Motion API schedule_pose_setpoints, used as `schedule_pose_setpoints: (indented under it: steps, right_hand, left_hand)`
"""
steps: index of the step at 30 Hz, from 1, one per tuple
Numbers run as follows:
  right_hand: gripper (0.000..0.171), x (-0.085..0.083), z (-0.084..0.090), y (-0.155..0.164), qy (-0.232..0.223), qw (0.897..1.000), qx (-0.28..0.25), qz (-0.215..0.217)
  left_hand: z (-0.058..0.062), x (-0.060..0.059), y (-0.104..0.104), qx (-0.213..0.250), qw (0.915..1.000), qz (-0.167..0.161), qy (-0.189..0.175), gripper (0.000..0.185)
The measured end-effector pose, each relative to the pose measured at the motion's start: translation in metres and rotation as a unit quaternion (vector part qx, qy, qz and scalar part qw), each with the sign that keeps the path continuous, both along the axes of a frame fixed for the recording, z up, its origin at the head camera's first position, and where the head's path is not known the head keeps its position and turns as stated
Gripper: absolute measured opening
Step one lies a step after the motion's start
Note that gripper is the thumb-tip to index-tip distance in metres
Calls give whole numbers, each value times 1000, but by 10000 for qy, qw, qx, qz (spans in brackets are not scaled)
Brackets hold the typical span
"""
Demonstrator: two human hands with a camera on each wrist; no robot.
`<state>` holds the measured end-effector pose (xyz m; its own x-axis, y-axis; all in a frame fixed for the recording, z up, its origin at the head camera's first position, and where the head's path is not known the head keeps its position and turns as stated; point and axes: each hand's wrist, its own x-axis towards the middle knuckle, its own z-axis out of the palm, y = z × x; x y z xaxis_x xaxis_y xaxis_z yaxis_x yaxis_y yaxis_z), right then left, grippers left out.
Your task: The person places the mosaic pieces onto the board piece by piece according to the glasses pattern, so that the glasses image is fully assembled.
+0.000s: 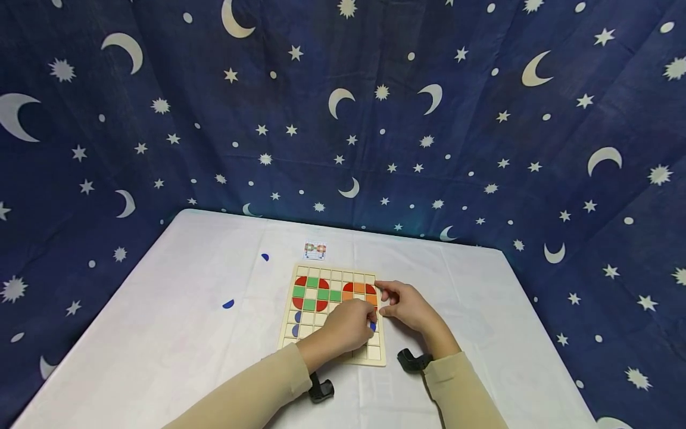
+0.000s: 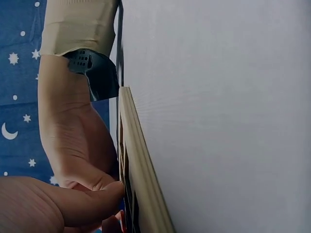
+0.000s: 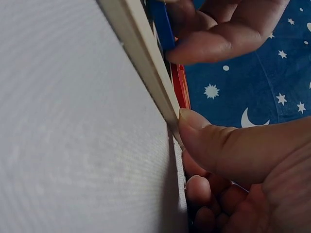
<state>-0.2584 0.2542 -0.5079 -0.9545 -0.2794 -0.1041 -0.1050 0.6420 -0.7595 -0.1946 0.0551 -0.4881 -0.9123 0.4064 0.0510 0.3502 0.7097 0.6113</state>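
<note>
A square wooden grid board (image 1: 375,353) lies on the white table, holding red, green, orange and blue pieces in its cells. My left hand (image 1: 345,326) reaches across the board to its right side. Its fingertips pinch a blue half-round piece (image 3: 162,24), low over the grid in the right wrist view. Beside the board's right edge is my right hand (image 1: 411,307), with its thumb (image 3: 194,127) against the side and its index finger out at the upper right corner. Green squares (image 1: 312,282) and red quarter-round pieces (image 1: 301,280) form a ring on the left, and blue half-rounds (image 1: 296,329) sit below it. The left forearm covers the lower middle cells.
A small picture card (image 1: 315,250) lies just behind the board. Two loose blue half-round pieces, one nearer (image 1: 228,304) and one farther (image 1: 265,257), lie to its left. A dark blue star-and-moon cloth (image 1: 375,149) hangs behind the table. Each wrist wears a black camera mount (image 1: 414,361).
</note>
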Motion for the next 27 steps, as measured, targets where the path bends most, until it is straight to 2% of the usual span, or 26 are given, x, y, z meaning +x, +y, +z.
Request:
schedule_pose_setpoints:
  steps: [6,18,27]
  right_hand:
    - [66,0,1,0,36,10000,21,37]
    - [65,0,1,0,92,9999,37,54]
    - [65,1,0,0,47,10000,34,5]
  left_hand:
    - [-1,-1,0,73,9998,185,-63,10]
    - [-5,-5,-2,275,9990,309,-146,16]
    - [-1,-5,-4,258,9988,376,-199,13]
